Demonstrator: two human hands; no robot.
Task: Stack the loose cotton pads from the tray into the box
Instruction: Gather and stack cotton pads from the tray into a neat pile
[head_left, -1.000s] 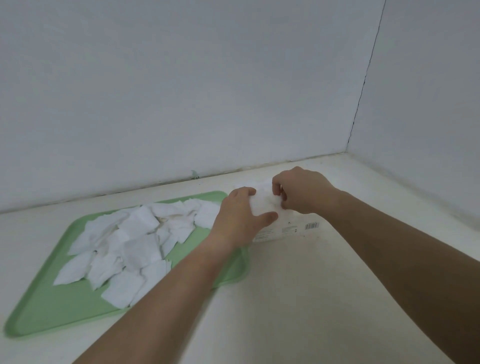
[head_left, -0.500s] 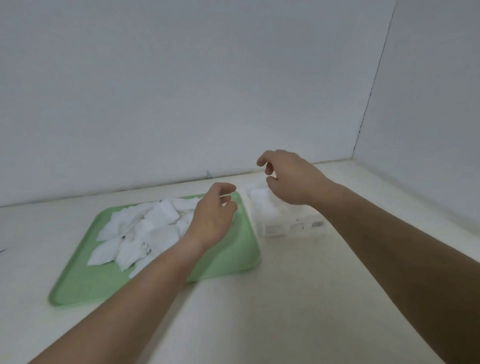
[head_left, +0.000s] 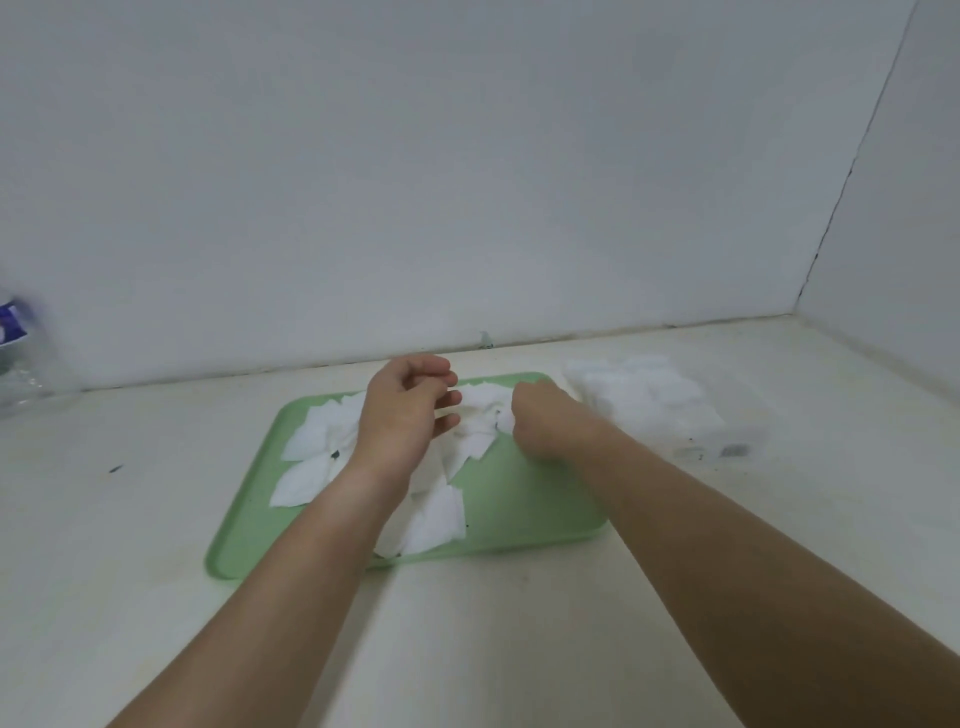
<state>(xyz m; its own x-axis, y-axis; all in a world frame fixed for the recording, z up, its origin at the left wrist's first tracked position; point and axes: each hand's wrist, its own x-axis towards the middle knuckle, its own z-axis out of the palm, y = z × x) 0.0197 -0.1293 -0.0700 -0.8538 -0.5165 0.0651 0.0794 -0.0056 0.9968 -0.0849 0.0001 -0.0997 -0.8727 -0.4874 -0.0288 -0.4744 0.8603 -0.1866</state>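
A green tray (head_left: 524, 512) lies on the pale counter with several loose white cotton pads (head_left: 439, 519) scattered over its left and middle. Right of the tray stands a clear plastic box (head_left: 740, 441) with white pads stacked inside it. My left hand (head_left: 402, 415) hovers over the pads at the tray's far side, its fingers loosely curled and holding nothing. My right hand (head_left: 540, 423) is down on the tray's far right part, knuckles toward me. Its curled fingers pinch the edge of a cotton pad (head_left: 480, 415); the fingertips are hidden.
A clear plastic bottle (head_left: 21, 353) with a blue label stands at the far left against the wall. White walls close the back and the right, meeting in a corner behind the box. A small dark speck (head_left: 115, 468) lies left of the tray.
Both hands have left the box and moved left over the tray. My right hand has come down onto the pads. The view has swung so the tray sits in the middle.
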